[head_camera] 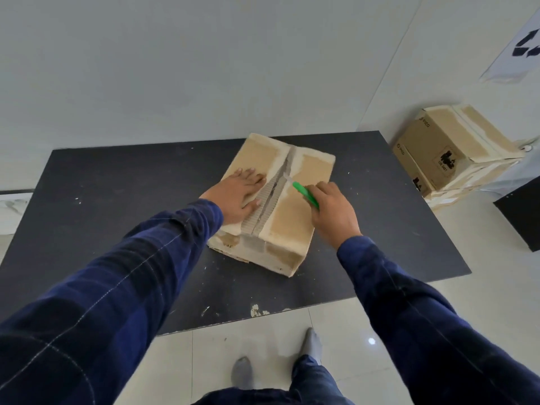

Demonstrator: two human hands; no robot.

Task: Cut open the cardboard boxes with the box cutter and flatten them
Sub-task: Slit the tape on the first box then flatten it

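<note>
A brown cardboard box (292,217) sits closed on the dark table (117,200), its top seam running away from me with torn grey tape along it. My left hand (238,195) lies flat, fingers spread, on the left top flap. My right hand (333,211) grips a green box cutter (305,194). Its blade tip rests at the centre seam, about halfway along the box.
Two more cardboard boxes (444,150) are stacked on the tiled floor at the right, against the wall. A black object (523,217) stands at the far right edge. My feet (274,363) are on the tiles in front of the table's near edge.
</note>
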